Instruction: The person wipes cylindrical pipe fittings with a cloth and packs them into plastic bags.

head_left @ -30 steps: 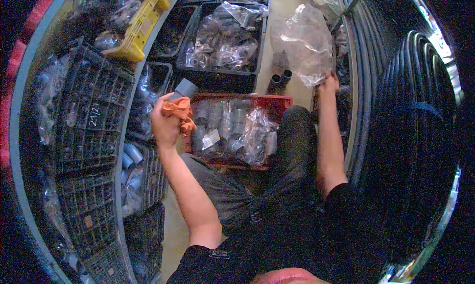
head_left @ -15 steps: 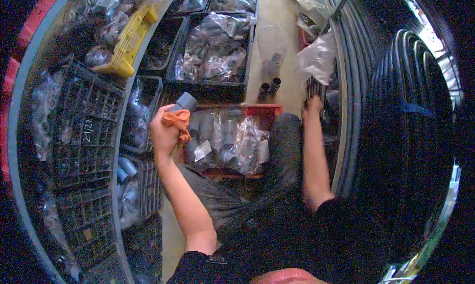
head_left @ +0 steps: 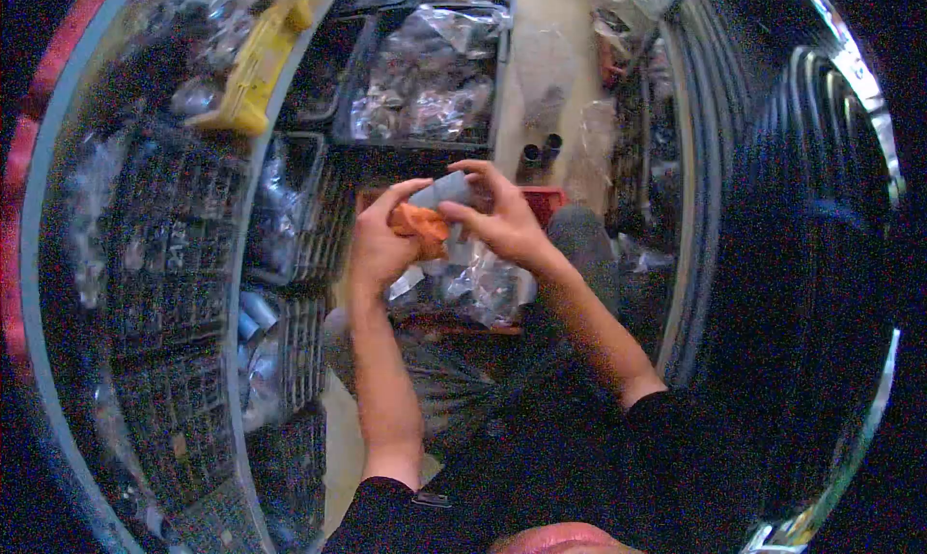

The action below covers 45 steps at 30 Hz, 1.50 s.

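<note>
In front of me, over a red crate (head_left: 541, 198), both hands are at a grey plastic pipe fitting (head_left: 446, 189). My left hand (head_left: 384, 240) is closed around its left end, with a crumpled orange cloth (head_left: 423, 227) bunched in the same grip. From the right, my right hand (head_left: 502, 221) has its thumb and fingers around the fitting's other end. Motion blur hides whether anything small sits between those fingers and the fitting. Below the hands, the red crate holds clear plastic bags (head_left: 488, 284) of parts.
Two short black tubes (head_left: 541, 151) stand on the floor ahead. Black crates with bagged parts (head_left: 425, 81) lie beyond and along the left, near a yellow bin (head_left: 253, 81). Coiled black pipe (head_left: 811, 168) rises at the right. My knee (head_left: 584, 245) is beside the red crate.
My right hand has come from the crates at the right to the grey fitting and closed on it. My left hand has moved right with the fitting and cloth.
</note>
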Tool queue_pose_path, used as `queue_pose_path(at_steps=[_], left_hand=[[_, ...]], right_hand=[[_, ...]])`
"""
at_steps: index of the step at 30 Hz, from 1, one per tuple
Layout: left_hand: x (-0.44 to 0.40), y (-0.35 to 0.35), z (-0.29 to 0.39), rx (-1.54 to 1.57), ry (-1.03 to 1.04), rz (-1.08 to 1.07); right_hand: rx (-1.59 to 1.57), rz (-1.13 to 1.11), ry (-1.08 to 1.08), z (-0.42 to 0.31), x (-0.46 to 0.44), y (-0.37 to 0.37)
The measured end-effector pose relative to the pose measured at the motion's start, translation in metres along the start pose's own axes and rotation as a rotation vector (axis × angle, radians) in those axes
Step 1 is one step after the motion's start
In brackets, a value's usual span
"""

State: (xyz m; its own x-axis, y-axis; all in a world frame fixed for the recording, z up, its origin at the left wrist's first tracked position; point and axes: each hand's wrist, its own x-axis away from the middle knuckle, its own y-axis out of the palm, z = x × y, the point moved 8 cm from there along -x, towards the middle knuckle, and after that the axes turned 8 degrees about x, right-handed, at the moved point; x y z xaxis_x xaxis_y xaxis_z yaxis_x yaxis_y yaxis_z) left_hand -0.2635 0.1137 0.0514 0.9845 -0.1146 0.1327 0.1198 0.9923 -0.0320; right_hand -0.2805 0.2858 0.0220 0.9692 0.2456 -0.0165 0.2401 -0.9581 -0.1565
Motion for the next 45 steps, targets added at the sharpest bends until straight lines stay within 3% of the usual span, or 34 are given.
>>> queue_pose_path(at_steps=[1, 2, 3, 4, 7, 8, 9, 10, 11, 13, 14, 15, 17, 19, 20, 21, 23, 24, 25, 26, 28, 30, 31, 33, 34, 37, 40, 42, 43, 45], left_hand=[[0.004, 0.000, 0.008, 0.056, 0.040, -0.033], [0.001, -0.009, 0.020, -0.152, 0.267, 0.026], [0.000, -0.014, 0.007, -0.160, 0.262, 0.048], [-0.003, -0.017, -0.005, 0.064, 0.269, 0.051], [-0.007, 0.004, 0.004, -0.439, 0.422, -0.062], [-0.005, 0.010, 0.000, -0.102, 0.313, -0.001], [0.002, 0.016, 0.014, -0.092, 0.372, 0.049], [0.009, 0.022, 0.028, -0.085, 0.432, 0.099], [0.017, 0.027, 0.042, -0.080, 0.490, 0.151], [-0.005, 0.013, 0.004, 0.258, 0.410, 0.198], [-0.012, 0.008, -0.005, 0.442, 0.386, 0.216], [-0.011, 0.004, -0.011, 0.437, 0.375, 0.221], [-0.014, -0.007, -0.029, 0.513, 0.225, 0.213], [-0.028, -0.020, -0.064, 0.211, 0.326, 0.114], [-0.024, -0.016, -0.063, 0.523, 0.252, 0.087], [-0.015, -0.006, -0.041, 0.696, 0.225, 0.115], [-0.004, 0.011, -0.015, 0.864, 0.198, 0.152], [0.004, 0.010, 0.004, 0.355, 0.414, 0.243], [0.015, 0.019, 0.026, -0.166, 0.608, 0.312], [0.023, 0.030, 0.039, -0.174, 0.523, 0.251], [0.024, 0.023, 0.047, -0.289, 0.607, 0.207], [0.027, 0.015, 0.055, -0.441, 0.733, 0.153], [0.031, 0.009, 0.057, -0.442, 0.744, 0.133], [0.030, -0.002, 0.052, -0.316, 0.670, 0.132], [0.028, -0.001, 0.050, -0.269, 0.650, 0.143], [0.023, 0.021, 0.055, -0.210, 0.675, 0.193], [0.015, 0.018, 0.039, -0.274, 0.703, 0.267], [0.008, 0.013, 0.031, -0.414, 0.672, 0.452], [0.006, 0.015, 0.027, -0.408, 0.675, 0.438], [0.005, 0.021, 0.032, -0.481, 0.756, 0.469]], right_hand=[[-0.089, 0.060, 0.013, 0.004, 0.001, -0.005], [-0.112, 0.140, -0.048, 0.004, -0.002, -0.012], [-0.211, 0.199, 0.011, 0.011, -0.004, -0.019], [-0.264, 0.174, 0.101, 0.018, -0.001, -0.022], [-0.204, 0.104, 0.249, 0.013, 0.002, -0.017], [-0.150, 0.085, 0.280, 0.018, 0.001, -0.014], [-0.095, 0.065, 0.311, 0.022, 0.001, -0.010], [0.153, 0.158, 0.166, 0.023, -0.003, -0.017], [0.295, 0.107, 0.142, -0.005, 0.000, -0.013], [0.436, 0.055, 0.113, -0.037, 0.002, -0.010], [0.582, 0.036, -0.116, -0.056, 0.002, -0.002], [0.718, 0.016, -0.350, -0.072, 0.006, 0.009], [0.751, -0.105, -0.380, -0.065, 0.000, 0.017], [0.754, -0.025, -0.816, -0.087, 0.018, 0.027], [0.400, -0.099, -0.797, -0.077, 0.011, 0.026], [0.221, 0.068, -0.633, -0.074, 0.005, 0.021], [-0.276, 0.291, -0.094, -0.028, -0.016, 0.010], [-0.279, 0.293, -0.087, -0.023, -0.021, 0.010], [-0.452, 0.270, 0.117, 0.001, -0.027, 0.013], [-0.624, 0.243, 0.319, 0.025, -0.033, 0.019], [-0.564, 0.258, 0.374, 0.071, -0.050, 0.018], [-0.691, 0.272, 0.407, 0.065, -0.051, 0.008], [-0.754, 0.281, 0.424, 0.061, -0.051, 0.003], [-0.660, 0.010, 0.353, 0.050, -0.055, 0.000], [-0.481, -0.052, 0.296, 0.048, -0.053, 0.005], [-0.425, -0.065, 0.218, -0.008, -0.024, 0.038], [-0.562, 0.002, 0.220, -0.027, -0.030, 0.041], [0.121, 0.403, 0.013, -0.044, -0.022, 0.009], [0.125, 0.417, 0.016, -0.032, -0.023, 0.013], [-0.091, 0.484, 0.229, 0.046, -0.027, 0.023]])
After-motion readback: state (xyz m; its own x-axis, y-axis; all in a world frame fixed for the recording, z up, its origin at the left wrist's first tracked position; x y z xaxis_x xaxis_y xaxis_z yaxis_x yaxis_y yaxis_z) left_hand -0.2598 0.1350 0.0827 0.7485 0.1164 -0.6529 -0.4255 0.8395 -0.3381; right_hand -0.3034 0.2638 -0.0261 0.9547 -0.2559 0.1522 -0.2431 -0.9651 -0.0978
